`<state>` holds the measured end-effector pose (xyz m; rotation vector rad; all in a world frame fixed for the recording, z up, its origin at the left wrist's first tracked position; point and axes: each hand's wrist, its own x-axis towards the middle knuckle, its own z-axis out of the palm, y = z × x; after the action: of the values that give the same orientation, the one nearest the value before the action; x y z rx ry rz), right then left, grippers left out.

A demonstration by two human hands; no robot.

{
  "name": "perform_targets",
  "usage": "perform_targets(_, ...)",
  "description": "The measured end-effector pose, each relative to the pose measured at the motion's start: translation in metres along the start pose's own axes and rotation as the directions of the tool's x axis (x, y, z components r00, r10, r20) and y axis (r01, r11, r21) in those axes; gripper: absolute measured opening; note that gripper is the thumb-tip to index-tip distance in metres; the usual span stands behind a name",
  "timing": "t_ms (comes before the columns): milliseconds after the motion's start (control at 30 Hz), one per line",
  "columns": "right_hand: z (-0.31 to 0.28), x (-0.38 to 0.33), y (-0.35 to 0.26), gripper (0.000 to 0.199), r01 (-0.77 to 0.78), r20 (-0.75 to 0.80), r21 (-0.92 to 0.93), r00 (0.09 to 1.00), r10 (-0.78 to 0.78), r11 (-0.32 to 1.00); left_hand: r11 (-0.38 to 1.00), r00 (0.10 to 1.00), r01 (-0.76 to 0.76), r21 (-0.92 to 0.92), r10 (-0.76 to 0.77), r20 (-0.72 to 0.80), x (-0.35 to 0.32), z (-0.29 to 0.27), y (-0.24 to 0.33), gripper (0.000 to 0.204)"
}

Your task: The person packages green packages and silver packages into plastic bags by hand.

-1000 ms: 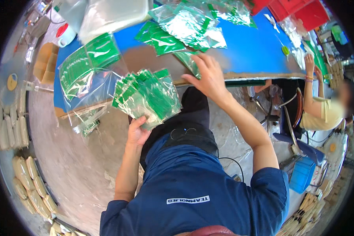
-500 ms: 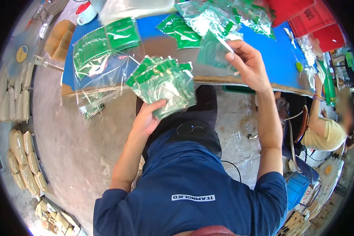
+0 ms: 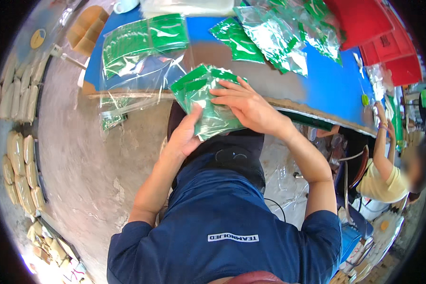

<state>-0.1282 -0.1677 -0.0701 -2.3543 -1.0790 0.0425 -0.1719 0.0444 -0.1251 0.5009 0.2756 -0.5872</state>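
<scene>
Above my lap, at the table's front edge, my left hand (image 3: 183, 135) is closed on a fanned stack of clear plastic packets with green inside (image 3: 201, 92). Its thumb presses on top of the stack. My right hand (image 3: 251, 106) lies across the stack's right side, fingers stretched out and slightly spread on the packets; its thumb is hidden. Left of the stack, a large clear bag (image 3: 137, 71) holding rows of similar green packets lies on the table, its lower end hanging over the edge. More green packets (image 3: 239, 40) lie loose beyond my hands.
The blue table (image 3: 336, 90) has a worn brown edge. Crumpled clear bags (image 3: 274, 40) and red pouches (image 3: 383, 42) lie at the back right. A cardboard box (image 3: 87, 29) stands at the left. A seated person in a yellow top (image 3: 386, 177) works at the right.
My right hand has come down and left from over the table and now rests on the stack. The single packet it held is no longer separate.
</scene>
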Motion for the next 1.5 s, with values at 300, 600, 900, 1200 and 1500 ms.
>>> perform_targets(300,-0.001,0.049,0.08,0.035,-0.199,-0.411,0.129,0.881,0.235,0.971,0.957,0.994,-0.052,0.287,0.078,-0.08,0.008,-0.022,-0.007,0.065)
perform_targets(600,0.036,0.04,0.085,0.081,-0.112,-0.308,-0.21,0.951,0.043,0.971,0.972,0.993,-0.013,0.233,0.04,-0.115,-0.039,-0.093,0.008,0.073)
perform_targets(900,0.041,-0.021,0.046,0.037,-0.05,-0.538,0.04,0.84,0.064,0.998,0.978,0.991,-0.083,0.192,0.06,0.12,-0.057,-0.115,0.025,0.082)
perform_targets(1200,0.013,0.002,-0.01,0.043,0.219,-0.02,0.961,0.665,0.746,-0.169,0.99,0.955,-0.105,-0.098,0.128,0.266,0.03,-0.054,0.002,0.074)
perform_targets(1500,-0.028,0.003,0.026,0.103,-0.03,-0.397,0.694,0.818,0.417,0.719,0.665,0.856,-0.516,0.54,0.391,0.337,0.066,0.018,0.044,0.072)
